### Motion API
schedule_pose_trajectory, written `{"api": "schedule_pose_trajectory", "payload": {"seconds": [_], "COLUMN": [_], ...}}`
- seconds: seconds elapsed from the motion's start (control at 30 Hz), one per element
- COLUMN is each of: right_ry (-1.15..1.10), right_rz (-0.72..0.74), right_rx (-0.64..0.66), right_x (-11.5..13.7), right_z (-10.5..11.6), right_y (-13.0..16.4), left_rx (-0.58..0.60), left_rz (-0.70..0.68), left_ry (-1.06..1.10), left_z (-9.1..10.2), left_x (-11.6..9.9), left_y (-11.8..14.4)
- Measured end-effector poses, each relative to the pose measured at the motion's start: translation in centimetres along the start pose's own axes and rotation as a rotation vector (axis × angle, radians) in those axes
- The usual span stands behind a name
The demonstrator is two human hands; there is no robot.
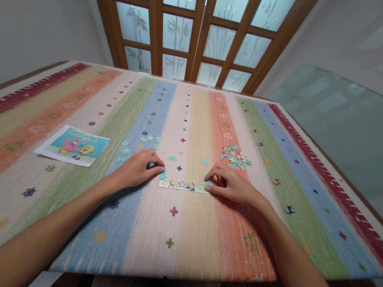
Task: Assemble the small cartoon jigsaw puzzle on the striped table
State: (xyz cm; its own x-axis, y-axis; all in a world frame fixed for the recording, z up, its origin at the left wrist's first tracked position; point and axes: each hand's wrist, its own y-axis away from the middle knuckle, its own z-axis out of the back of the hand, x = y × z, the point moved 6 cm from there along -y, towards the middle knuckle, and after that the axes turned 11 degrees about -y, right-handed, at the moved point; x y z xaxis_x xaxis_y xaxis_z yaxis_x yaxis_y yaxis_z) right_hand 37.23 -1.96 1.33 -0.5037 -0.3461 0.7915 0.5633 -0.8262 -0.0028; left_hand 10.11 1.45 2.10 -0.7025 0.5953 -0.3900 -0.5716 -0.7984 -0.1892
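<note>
Resting on a striped tablecloth (57,219), the person's left hand (139,168) curls loosely over a teal puzzle piece (151,165) at the left end of a short joined strip of jigsaw pieces (183,186), while the right hand (230,184) lies flat with its fingers bent, fingertips touching the strip's right end. Loose teal pieces (141,144) lie scattered just beyond the left hand, a heap of mixed pieces (235,156) sits just beyond the right hand, and a cartoon reference picture (73,144) lies well off to the left.
</note>
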Motion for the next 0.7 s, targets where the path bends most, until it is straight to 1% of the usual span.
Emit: {"api": "schedule_pose_trajectory", "payload": {"seconds": [0.13, 0.23, 0.43, 0.57, 0.7], "right_ry": [0.002, 0.042, 0.104, 0.123, 0.117], "right_rz": [0.030, 0.031, -0.007, 0.012, 0.044], "right_rx": [-0.011, -0.041, -0.118, -0.167, -0.198], "right_x": [0.2, 0.3, 0.5, 0.7, 0.8], "right_z": [0.1, 0.3, 0.8, 0.9, 0.9], "right_y": [0.1, 0.1, 0.1, 0.1, -0.1], "left_rx": [-0.024, -0.028, 0.088, 0.113, 0.175], "left_rz": [-0.002, -0.038, -0.126, -0.166, -0.252], "left_ry": [-0.047, -0.080, -0.071, -0.055, -0.029], "left_z": [0.5, 1.1, 1.1, 1.0, 0.5], "left_x": [0.5, 0.7, -0.2, -0.6, -1.1], "left_y": [0.0, 0.2, 0.6, 0.8, 1.0]}}
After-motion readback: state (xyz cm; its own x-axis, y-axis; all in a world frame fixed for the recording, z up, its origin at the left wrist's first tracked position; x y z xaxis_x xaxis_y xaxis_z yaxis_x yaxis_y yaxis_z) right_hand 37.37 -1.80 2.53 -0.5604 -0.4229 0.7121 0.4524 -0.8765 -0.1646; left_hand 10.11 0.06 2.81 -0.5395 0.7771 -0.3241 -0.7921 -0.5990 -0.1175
